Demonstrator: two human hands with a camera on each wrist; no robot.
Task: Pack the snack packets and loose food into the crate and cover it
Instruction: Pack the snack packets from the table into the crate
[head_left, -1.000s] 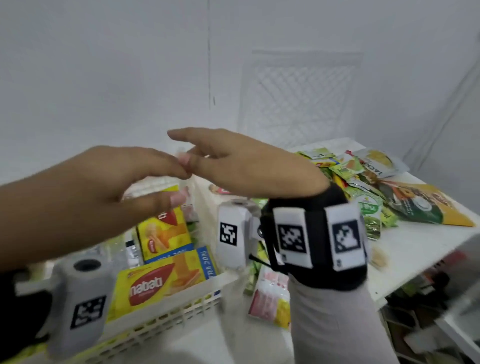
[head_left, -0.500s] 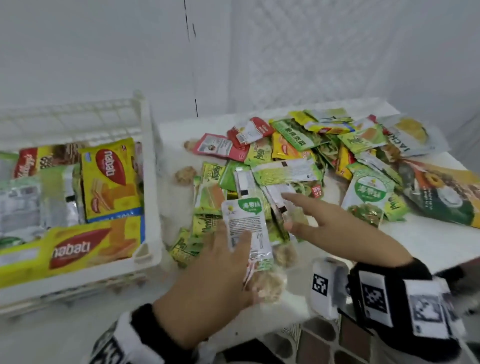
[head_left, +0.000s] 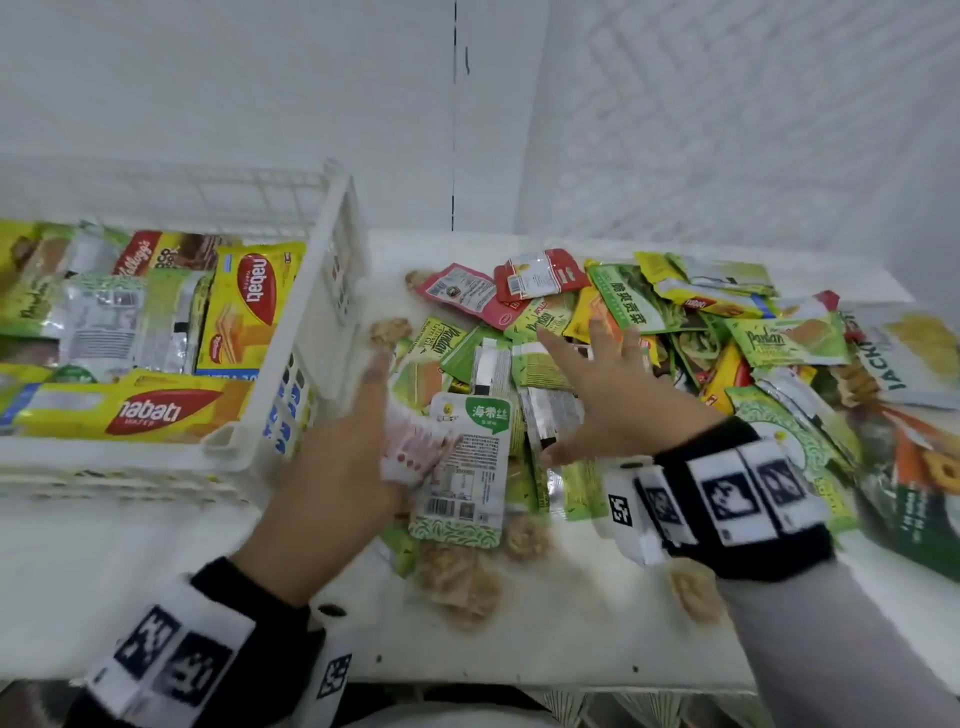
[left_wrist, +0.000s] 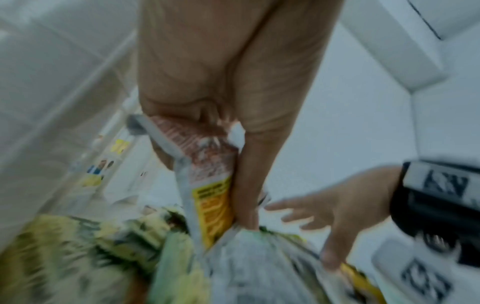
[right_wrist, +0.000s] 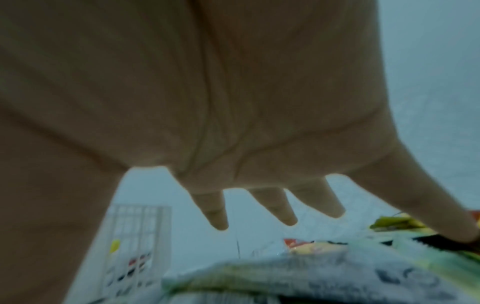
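A white crate (head_left: 332, 291) at the left holds yellow wafer packets (head_left: 166, 410) and other packets. A heap of snack packets (head_left: 644, 322) covers the white table to its right. Loose crispy food pieces (head_left: 457, 582) lie at the heap's near edge. My left hand (head_left: 363, 415) pinches a red-and-white packet (head_left: 410, 457) at the heap's left side, next to a green-and-white packet (head_left: 462, 467). The left wrist view shows that packet (left_wrist: 207, 164) between thumb and fingers. My right hand (head_left: 587, 395) hovers spread over the heap, its fingers (right_wrist: 272, 205) straight and holding nothing.
A white lattice panel (head_left: 727, 130) leans against the back wall on the right. Large bags (head_left: 914, 467) lie at the table's right end. More loose pieces (head_left: 696, 592) sit near the front edge, by my right wrist. The crate's corner (head_left: 228, 441) is close to my left hand.
Both hands came down from above the crate to the packet heap on the table. The left hand has taken hold of a red-and-white packet; the right hand has spread wider over the heap.
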